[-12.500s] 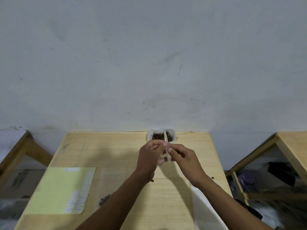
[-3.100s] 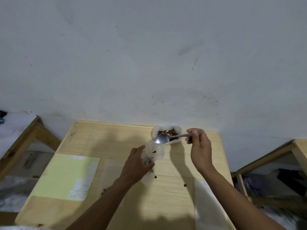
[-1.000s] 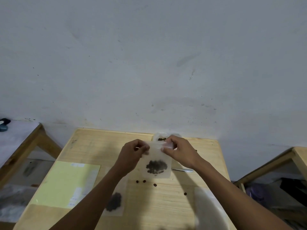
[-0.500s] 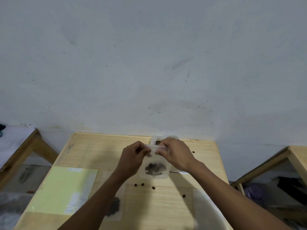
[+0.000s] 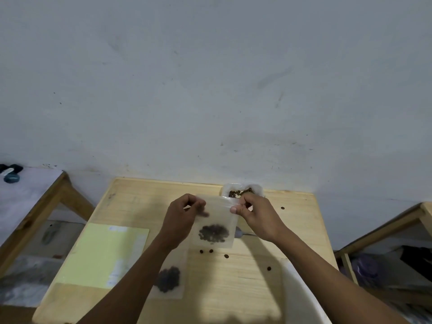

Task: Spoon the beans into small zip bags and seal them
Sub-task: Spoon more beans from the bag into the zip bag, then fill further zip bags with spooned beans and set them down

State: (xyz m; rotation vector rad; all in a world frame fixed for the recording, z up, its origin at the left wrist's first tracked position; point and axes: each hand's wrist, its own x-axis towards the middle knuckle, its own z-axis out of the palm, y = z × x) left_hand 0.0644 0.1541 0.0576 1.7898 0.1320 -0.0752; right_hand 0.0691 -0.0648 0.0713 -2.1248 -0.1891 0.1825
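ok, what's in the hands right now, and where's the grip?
Both hands hold one small zip bag of beans by its top edge: left hand pinches the left corner, right hand the right corner.

The table (image 5: pixel 268 230) is pale wood with a smooth matt top. The zip bag (image 5: pixel 216 220) is thin cloudy plastic, slightly glossy. The spoon (image 5: pixel 240 233) looks like shiny metal. Near the left edge lies a matt yellow-green sheet (image 5: pixel 100 253), maybe paper.
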